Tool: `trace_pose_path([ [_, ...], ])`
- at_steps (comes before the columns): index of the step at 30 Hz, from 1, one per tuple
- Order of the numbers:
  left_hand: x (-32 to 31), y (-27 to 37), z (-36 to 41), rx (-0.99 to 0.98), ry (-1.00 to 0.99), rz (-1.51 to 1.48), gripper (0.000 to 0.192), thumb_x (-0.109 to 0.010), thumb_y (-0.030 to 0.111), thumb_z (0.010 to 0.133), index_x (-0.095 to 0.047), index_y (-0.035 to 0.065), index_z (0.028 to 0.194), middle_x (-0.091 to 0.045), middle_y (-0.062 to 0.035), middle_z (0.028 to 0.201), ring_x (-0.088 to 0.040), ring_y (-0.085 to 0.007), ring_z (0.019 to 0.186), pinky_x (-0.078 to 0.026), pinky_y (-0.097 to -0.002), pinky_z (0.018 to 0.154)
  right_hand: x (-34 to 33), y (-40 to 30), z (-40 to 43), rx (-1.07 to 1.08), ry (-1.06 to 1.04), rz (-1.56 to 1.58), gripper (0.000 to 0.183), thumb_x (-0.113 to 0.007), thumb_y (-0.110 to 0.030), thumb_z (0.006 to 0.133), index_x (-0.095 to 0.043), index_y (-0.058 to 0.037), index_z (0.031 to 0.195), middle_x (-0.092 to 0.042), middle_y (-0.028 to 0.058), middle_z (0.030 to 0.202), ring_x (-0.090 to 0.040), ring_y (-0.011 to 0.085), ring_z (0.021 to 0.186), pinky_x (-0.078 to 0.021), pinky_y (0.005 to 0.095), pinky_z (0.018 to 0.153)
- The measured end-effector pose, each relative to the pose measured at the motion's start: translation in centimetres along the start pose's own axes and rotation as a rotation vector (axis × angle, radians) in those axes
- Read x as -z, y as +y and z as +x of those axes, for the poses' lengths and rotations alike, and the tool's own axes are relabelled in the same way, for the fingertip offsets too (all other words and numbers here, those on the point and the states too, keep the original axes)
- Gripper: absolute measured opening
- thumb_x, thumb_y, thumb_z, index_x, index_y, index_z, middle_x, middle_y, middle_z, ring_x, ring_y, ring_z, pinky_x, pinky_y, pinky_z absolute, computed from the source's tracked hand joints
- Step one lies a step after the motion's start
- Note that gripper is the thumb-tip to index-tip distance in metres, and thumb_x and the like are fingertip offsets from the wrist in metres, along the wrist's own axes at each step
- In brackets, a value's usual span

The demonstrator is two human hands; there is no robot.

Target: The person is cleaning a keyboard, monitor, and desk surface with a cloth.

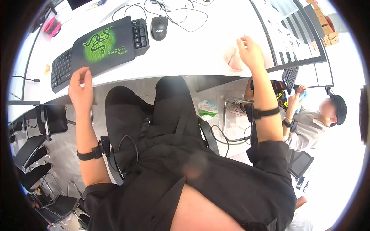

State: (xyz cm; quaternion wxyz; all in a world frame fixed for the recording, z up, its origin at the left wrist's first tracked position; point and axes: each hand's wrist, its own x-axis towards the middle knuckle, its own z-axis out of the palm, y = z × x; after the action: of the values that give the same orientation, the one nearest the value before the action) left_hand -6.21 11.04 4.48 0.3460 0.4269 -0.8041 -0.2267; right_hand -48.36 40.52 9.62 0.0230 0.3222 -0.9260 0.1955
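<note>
A black mouse pad (115,55) with a green snake logo and writing lies across a black keyboard (61,69), covering its middle keys. My left hand (81,89) is at the pad's near left corner, fingers bent and thumb close to the index finger. Whether it pinches the pad's edge or only hovers over it is unclear. Over the right part of the white desk (190,56), my right hand (252,55) has its fingers curled towards the thumb. A pale pinkish patch (232,59), perhaps thin crumpled material, shows beside it; I cannot tell whether the fingers hold any of it.
Behind the keyboard sits a black Acer mouse (159,28) among loose cables (185,20). A pink and black cup (52,26) stands far left. A dark-framed partition (297,65) borders the right side, where a seated person (309,127) holds something blue. A round fan (207,109) is below the desk.
</note>
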Motion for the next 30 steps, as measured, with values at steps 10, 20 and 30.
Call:
trace_pose_path([
  [10,0.3,-1.8,1.2,-0.197,0.229,0.180,0.018,-0.063,0.012,0.089,-0.066,0.0054,0.105,-0.063,-0.0116,0.118,-0.056,-0.0297,0.113,-0.042,-0.0389,0.098,-3.1,0.9,6.9,-0.228,-0.225,-0.393,0.044,-0.065,-0.040,0.076,-0.070,-0.0013,0.095,-0.070,0.0187,0.102,-0.067,0.0321,0.099,-0.0516,0.0398,0.084],
  [20,4.0,-7.6,2.3,-0.137,0.325,0.283,0.023,-0.063,0.012,0.086,-0.065,0.0060,0.108,-0.063,-0.0117,0.116,-0.057,-0.0299,0.113,-0.043,-0.0405,0.097,-0.8,-4.4,6.0,-0.141,-0.183,0.423,0.034,-0.060,-0.031,0.085,-0.065,-0.0012,0.101,-0.067,0.0163,0.093,-0.065,0.0240,0.087,-0.0506,0.0348,0.078],
  [30,3.0,-13.2,4.7,0.073,0.382,0.393,0.055,-0.055,0.036,0.095,-0.048,-0.0052,0.132,-0.053,-0.0231,0.131,-0.050,-0.0378,0.122,-0.039,-0.0419,0.102,-8.4,-0.5,4.0,0.099,-0.057,-0.116,0.067,-0.055,-0.051,0.088,-0.044,-0.0114,0.141,-0.039,0.0276,0.142,-0.038,0.0408,0.132,-0.0322,0.0503,0.107],
])
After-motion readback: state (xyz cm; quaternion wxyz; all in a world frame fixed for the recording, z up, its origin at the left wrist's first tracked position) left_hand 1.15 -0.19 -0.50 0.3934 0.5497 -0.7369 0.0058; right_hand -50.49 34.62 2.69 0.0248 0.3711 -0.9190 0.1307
